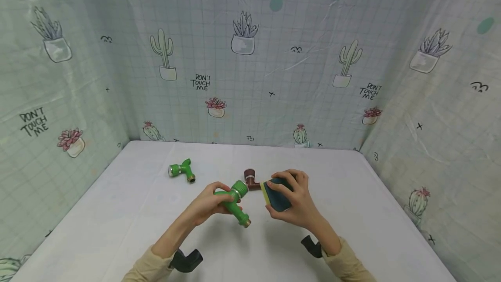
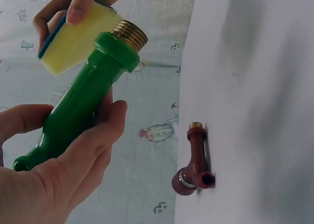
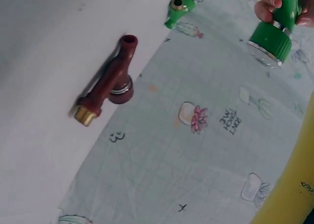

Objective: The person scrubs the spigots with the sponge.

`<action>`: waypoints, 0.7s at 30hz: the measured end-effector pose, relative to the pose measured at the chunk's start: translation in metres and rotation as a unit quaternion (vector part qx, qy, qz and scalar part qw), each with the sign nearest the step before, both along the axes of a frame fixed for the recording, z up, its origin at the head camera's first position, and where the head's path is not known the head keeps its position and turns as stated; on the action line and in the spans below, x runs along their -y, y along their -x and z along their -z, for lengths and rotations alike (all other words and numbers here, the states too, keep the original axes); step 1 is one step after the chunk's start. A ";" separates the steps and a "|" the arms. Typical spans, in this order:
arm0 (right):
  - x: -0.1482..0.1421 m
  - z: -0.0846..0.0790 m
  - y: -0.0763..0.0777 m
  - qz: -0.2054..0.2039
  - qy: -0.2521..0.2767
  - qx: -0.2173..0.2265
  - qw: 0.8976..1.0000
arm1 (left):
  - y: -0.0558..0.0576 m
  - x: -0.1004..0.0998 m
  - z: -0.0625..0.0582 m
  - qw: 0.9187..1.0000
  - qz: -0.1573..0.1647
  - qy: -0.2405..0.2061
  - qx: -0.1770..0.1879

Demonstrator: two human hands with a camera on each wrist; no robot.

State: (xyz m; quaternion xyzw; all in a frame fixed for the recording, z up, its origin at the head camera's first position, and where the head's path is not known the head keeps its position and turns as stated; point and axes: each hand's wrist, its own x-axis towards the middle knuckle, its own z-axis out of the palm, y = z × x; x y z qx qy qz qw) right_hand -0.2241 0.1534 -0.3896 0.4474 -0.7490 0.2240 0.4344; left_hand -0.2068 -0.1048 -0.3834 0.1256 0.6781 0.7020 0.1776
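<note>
My left hand [image 1: 213,203] grips a green plastic faucet [image 1: 235,203] above the table, its ribbed knob tilted up and its brass threaded end [image 2: 131,35] pointing down toward me. In my right hand [image 1: 295,199] is a sponge [image 1: 278,195], dark blue-green on one face and yellow on the other, pinched between thumb and fingers. The sponge's yellow side [image 2: 81,37] faces the green faucet, with a gap between them in the head view. Behind the hands a brown faucet [image 1: 250,179] lies on the table, partly overlapped by the sponge in the head view.
A second green faucet [image 1: 182,170] lies farther back on the left of the white table [image 1: 137,195]. Cloth walls printed with cacti [image 1: 243,43] enclose the back and both sides. Dark wrist mounts [image 1: 187,261] hang below both forearms.
</note>
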 end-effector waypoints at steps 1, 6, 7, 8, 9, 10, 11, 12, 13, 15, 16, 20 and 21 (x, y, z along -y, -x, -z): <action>0.002 -0.002 0.000 -0.001 -0.005 0.005 1.000 | 0.001 -0.001 0.001 1.000 0.011 0.004 -0.004; 0.014 -0.010 0.002 0.012 -0.044 0.048 0.998 | 0.002 -0.008 0.005 0.999 0.006 0.017 -0.032; 0.016 -0.011 0.003 0.019 -0.047 0.058 0.997 | 0.002 -0.010 0.006 0.999 0.001 0.019 -0.036; 0.019 -0.011 0.004 0.027 -0.049 0.070 0.996 | 0.002 -0.012 0.007 0.999 -0.004 0.023 -0.041; 0.021 -0.012 0.004 0.035 -0.049 0.084 0.995 | 0.002 -0.013 0.007 0.999 -0.008 0.027 -0.047; 0.023 -0.012 0.005 0.043 -0.049 0.099 0.993 | 0.001 -0.015 0.008 0.998 -0.011 0.029 -0.054; 0.025 -0.012 0.005 0.050 -0.049 0.114 0.991 | 0.001 -0.016 0.008 0.997 -0.014 0.032 -0.061; 0.027 -0.011 0.005 0.059 -0.048 0.127 0.989 | 0.001 -0.018 0.008 0.997 -0.020 0.035 -0.068; 0.028 -0.010 0.005 0.065 -0.048 0.134 0.988 | 0.001 -0.019 0.007 0.996 -0.026 0.034 -0.075; 0.030 -0.007 0.004 0.068 -0.047 0.130 0.988 | -0.001 -0.020 0.007 0.995 -0.043 0.029 -0.084; 0.031 -0.005 0.003 0.067 -0.048 0.119 0.989 | -0.001 -0.021 0.006 0.995 -0.053 0.025 -0.083; 0.032 0.004 -0.001 0.052 -0.051 0.035 0.997 | -0.002 -0.023 0.006 0.996 -0.086 -0.018 -0.032; 0.031 0.007 -0.002 0.049 -0.055 0.015 0.997 | -0.002 -0.024 0.006 0.995 -0.092 -0.031 -0.011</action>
